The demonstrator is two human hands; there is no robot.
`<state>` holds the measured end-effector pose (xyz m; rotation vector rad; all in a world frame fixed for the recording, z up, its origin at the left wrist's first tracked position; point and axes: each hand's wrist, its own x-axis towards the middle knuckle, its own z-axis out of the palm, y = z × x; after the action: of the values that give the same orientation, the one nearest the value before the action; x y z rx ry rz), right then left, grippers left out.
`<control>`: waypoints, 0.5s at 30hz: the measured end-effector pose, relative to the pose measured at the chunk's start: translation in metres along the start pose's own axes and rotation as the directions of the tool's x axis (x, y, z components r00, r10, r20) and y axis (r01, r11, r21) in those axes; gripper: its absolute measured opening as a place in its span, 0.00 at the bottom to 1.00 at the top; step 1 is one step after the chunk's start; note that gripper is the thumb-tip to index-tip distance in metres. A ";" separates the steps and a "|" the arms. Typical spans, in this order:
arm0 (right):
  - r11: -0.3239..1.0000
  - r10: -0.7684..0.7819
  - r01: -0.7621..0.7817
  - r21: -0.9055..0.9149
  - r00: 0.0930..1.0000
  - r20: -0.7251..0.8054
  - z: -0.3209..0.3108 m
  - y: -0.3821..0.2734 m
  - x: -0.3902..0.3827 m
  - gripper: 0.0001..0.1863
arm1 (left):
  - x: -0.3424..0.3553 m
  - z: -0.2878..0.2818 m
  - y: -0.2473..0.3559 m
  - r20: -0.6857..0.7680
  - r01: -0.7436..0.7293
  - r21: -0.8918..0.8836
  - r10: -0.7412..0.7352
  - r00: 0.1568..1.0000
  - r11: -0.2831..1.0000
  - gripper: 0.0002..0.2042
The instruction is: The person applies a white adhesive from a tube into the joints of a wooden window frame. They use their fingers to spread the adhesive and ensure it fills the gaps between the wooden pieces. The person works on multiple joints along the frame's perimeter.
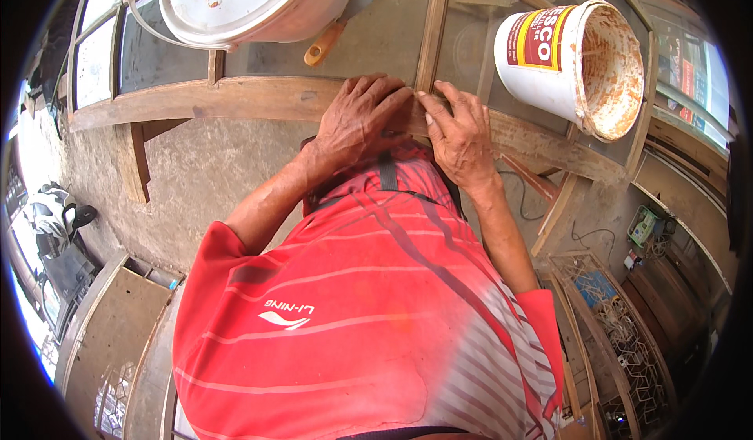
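My left hand (357, 118) is at the near rail (274, 99) of a wooden frame with glass panes, its fingers curled and their tips hidden. Just beside it, my right hand (459, 138) rests on the same rail, fingers bent and apart. Beyond my hands lies a putty knife (318, 48) with a wooden handle. A lidded white bucket (243, 5) stands at top left. An opened white bucket (541, 56) with a red and yellow label sits at right, smeared inside with light brown material.
Below the frame are wooden supports (135, 161) and a concrete floor (212, 181) with a dark cable (522, 193). Dark and white bundled items (55, 228) sit at far left. Wooden boards and metal mesh (623, 338) are at lower right, near a small green object (645, 227).
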<state>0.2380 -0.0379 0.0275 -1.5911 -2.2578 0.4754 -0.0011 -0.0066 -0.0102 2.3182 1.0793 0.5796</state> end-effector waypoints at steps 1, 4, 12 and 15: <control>0.999 0.010 -0.009 0.045 1.000 -0.019 0.000 0.001 0.000 0.24 | 0.002 -0.002 0.001 0.003 -0.006 -0.005 0.006 1.000 1.000 0.38; 0.993 0.121 -0.118 0.027 0.987 -0.103 0.007 0.003 -0.004 0.21 | 0.002 -0.002 0.002 0.010 0.000 -0.016 0.001 1.000 1.000 0.37; 0.997 0.074 -0.073 0.020 0.995 -0.070 0.006 -0.003 -0.004 0.17 | 0.002 -0.002 0.002 0.022 -0.001 0.003 0.001 1.000 1.000 0.37; 0.997 0.074 -0.071 0.040 0.994 -0.081 0.004 -0.003 -0.007 0.18 | 0.002 -0.002 0.002 0.018 -0.033 0.020 0.033 0.999 0.999 0.36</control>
<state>0.2361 -0.0456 0.0241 -1.6487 -2.1249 0.4589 -0.0003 -0.0052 -0.0069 2.3586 1.0458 0.5623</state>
